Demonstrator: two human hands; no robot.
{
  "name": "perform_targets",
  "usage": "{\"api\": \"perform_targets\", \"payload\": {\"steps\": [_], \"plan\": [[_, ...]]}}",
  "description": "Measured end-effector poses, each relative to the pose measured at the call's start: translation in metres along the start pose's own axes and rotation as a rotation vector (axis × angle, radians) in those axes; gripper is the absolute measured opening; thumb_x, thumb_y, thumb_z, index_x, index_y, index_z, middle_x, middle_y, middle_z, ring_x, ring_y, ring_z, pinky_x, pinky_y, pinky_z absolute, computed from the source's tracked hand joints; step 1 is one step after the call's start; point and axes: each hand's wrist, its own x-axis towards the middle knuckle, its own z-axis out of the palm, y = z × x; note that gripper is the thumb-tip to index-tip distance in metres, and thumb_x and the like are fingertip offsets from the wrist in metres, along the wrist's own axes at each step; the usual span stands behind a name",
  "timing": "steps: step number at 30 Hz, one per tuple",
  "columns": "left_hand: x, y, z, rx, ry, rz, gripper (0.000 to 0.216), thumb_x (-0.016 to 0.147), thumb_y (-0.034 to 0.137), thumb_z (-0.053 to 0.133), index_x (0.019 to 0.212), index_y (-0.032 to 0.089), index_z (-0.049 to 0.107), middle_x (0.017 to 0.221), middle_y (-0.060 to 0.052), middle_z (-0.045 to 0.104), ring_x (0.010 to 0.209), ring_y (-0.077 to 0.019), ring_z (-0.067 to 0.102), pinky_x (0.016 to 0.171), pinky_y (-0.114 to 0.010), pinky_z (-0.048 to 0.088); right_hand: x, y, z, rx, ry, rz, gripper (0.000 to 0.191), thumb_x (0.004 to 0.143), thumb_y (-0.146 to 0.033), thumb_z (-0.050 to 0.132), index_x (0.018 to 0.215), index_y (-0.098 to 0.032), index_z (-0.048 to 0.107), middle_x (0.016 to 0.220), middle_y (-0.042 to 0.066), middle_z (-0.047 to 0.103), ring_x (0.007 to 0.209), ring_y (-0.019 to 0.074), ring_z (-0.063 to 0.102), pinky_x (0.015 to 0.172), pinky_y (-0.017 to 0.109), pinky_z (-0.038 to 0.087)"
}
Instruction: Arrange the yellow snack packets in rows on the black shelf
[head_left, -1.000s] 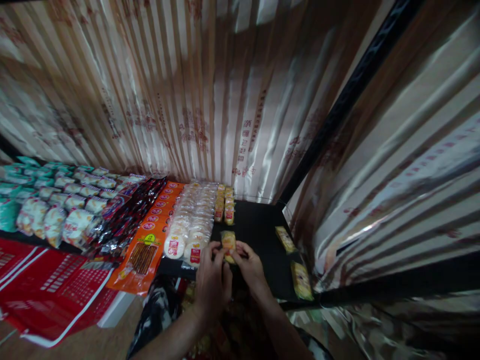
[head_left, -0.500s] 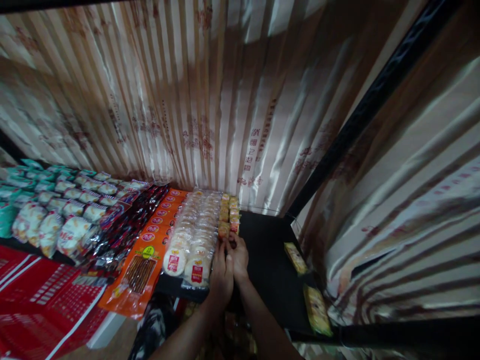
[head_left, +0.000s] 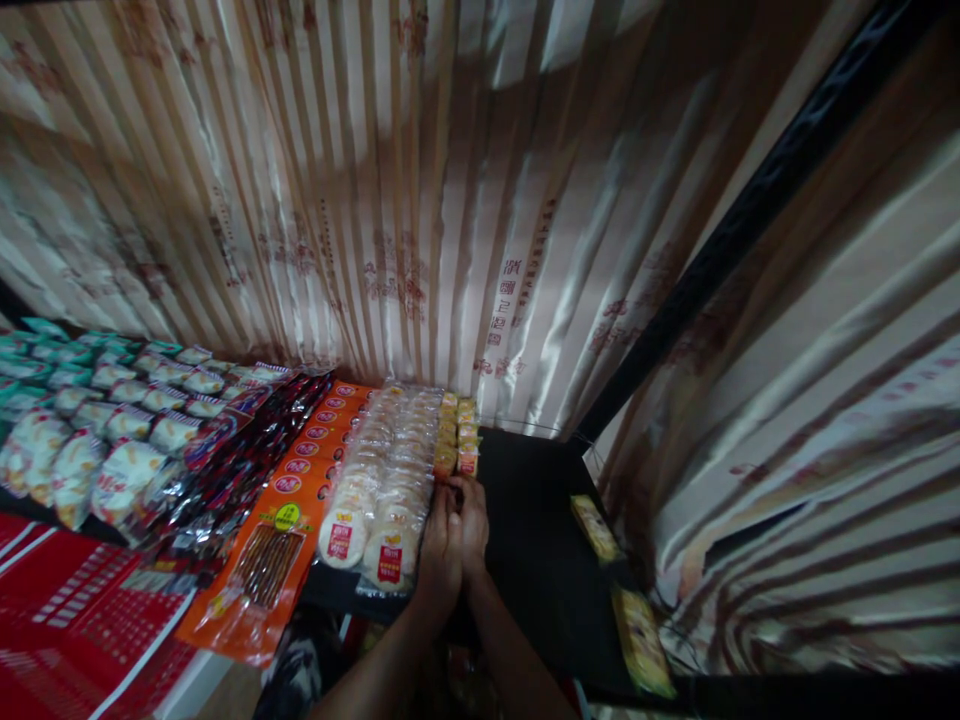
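My left hand [head_left: 441, 548] and my right hand [head_left: 471, 522] are pressed side by side over the black shelf [head_left: 525, 520], fingers curled together. Their fingertips are at the near end of two short rows of small yellow snack packets [head_left: 466, 438]. Whatever lies between the fingers is hidden. Just left of my left hand, two rows of clear-wrapped round white rice crackers [head_left: 390, 535] stand on edge, their front packs facing me with red labels.
Further left are orange bags of brown sticks [head_left: 266, 550], dark shiny packets [head_left: 247, 470] and white snack bags [head_left: 127, 475]. Two yellow packets [head_left: 641, 640] lie along the shelf's right edge. A red basket [head_left: 67, 610] is at lower left; a black post [head_left: 675, 280] and curtain [head_left: 420, 200] stand behind.
Both hands have drawn slightly toward me and stay together at the yellow packets. The goods at left appear shifted a little left and down as the view moved.
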Motion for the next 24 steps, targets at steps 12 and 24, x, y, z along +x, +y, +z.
{"api": "perform_targets", "payload": {"steps": [12,24], "plan": [[-0.001,0.015,0.004,0.010,0.040,-0.027,0.041,0.081,0.024,0.042,0.118,0.014,0.055,0.131,-0.011,0.049,0.127,-0.0229,0.037,0.109,-0.031,0.024,-0.001,0.021,0.006,0.115,-0.005,-0.166,0.034,0.076,-0.021,0.039,0.100,-0.020,0.063,0.112,0.008,0.059,0.105,0.0177,0.052,0.096,0.036,0.040],[-0.054,0.007,0.008,-0.327,0.130,-0.384,0.010,0.069,0.021,0.063,0.071,0.014,0.057,0.058,-0.001,0.061,0.056,-0.0151,0.061,0.059,-0.025,0.049,-0.085,0.004,-0.048,-0.205,0.104,-0.060,0.049,0.077,-0.023,0.040,0.125,-0.017,0.045,0.130,0.014,0.045,0.118,0.0253,0.042,0.093,0.042,0.038]]}}
